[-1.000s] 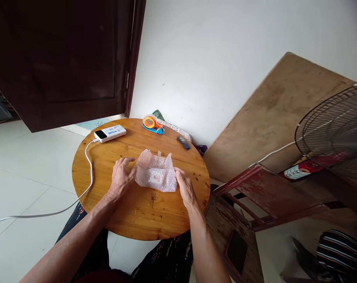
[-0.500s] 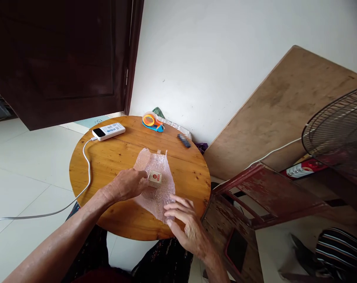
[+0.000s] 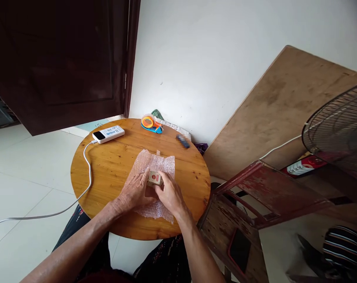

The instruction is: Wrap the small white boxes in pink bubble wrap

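A small beige cardboard box (image 3: 154,178) with a red round mark on top rests on a sheet of bubble wrap (image 3: 164,162), near the middle of a round wooden table (image 3: 107,169). My left hand (image 3: 135,190) presses its fingers against the box's left side, the thumb stretched toward me over the wrap. From the right, my right hand (image 3: 170,193) has fingers and thumb closed about the box's right side and near corner. The lower part of the box is partly hidden by my hands.
A tape dispenser (image 3: 151,124) sits at the table's far edge, with a blurred dark object (image 3: 183,141) to its right. A white device (image 3: 108,134) with a cable lies at the far left. Right of the table are a wooden chair (image 3: 225,220) bearing a phone (image 3: 239,250) and a fan (image 3: 337,129).
My right hand has moved from the wrap's near right edge up to the box. My left hand has turned flatter along the box's left side. The wrap's right side lies flatter.
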Demonstrator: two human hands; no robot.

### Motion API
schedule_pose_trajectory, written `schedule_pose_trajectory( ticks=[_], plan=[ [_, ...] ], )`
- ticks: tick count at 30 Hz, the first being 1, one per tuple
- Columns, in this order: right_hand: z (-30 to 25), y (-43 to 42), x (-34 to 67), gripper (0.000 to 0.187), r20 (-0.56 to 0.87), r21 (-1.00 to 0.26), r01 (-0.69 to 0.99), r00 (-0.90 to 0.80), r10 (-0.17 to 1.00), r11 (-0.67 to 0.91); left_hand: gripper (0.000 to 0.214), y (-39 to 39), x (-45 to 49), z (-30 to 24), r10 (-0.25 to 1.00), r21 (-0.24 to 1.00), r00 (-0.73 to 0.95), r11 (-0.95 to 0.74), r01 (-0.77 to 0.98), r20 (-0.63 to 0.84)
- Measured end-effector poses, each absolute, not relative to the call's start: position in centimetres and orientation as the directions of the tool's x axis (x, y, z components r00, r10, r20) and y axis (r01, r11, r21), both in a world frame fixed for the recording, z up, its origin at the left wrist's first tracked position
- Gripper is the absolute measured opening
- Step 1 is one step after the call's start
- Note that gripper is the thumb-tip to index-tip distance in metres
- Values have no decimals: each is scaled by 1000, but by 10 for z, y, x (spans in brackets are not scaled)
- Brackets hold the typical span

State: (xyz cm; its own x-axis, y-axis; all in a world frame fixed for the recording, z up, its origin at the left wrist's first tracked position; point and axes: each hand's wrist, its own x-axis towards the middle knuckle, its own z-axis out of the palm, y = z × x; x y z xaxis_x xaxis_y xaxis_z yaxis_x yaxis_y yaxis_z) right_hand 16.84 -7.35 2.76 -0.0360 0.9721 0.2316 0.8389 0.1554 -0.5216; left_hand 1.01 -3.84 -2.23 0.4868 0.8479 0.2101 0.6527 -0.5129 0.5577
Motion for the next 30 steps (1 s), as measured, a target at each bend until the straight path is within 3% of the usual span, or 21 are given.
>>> schedule_pose_trajectory(
  ticks=[3,5,7,10,13,16,21,26,30],
  plan=[
    [23,-73,184,34,267,-643,755,68,961,126,106,-46,10,-24,832,493,524,-537,684,180],
    [21,-75,207,38,347,-695,714,230,909,85,107,-49,10,-21,814,453,559,-563,691,158],
    [17,-76,235,46,423,-673,739,365,829,18,107,-47,13,-19,811,428,568,-567,703,141],
    [5,-76,276,47,453,-550,827,417,788,-121,106,-40,17,-17,815,404,559,-567,718,152],
    [-6,-78,299,52,432,-446,882,362,826,-153,105,-32,21,-18,814,389,556,-574,721,171],
    [-6,-82,296,55,512,-419,900,343,788,-119,105,-30,22,-18,810,387,560,-580,717,175],
    [10,-92,240,28,640,-395,912,184,746,114,105,-33,20,-22,812,399,540,-581,709,224],
    [8,-78,186,40,445,-356,881,-133,886,311,99,-33,20,-25,802,394,541,-597,699,254],
    [-6,-58,187,42,295,-281,938,-117,948,204,103,-34,17,-24,806,376,530,-591,714,262]
  ],
)
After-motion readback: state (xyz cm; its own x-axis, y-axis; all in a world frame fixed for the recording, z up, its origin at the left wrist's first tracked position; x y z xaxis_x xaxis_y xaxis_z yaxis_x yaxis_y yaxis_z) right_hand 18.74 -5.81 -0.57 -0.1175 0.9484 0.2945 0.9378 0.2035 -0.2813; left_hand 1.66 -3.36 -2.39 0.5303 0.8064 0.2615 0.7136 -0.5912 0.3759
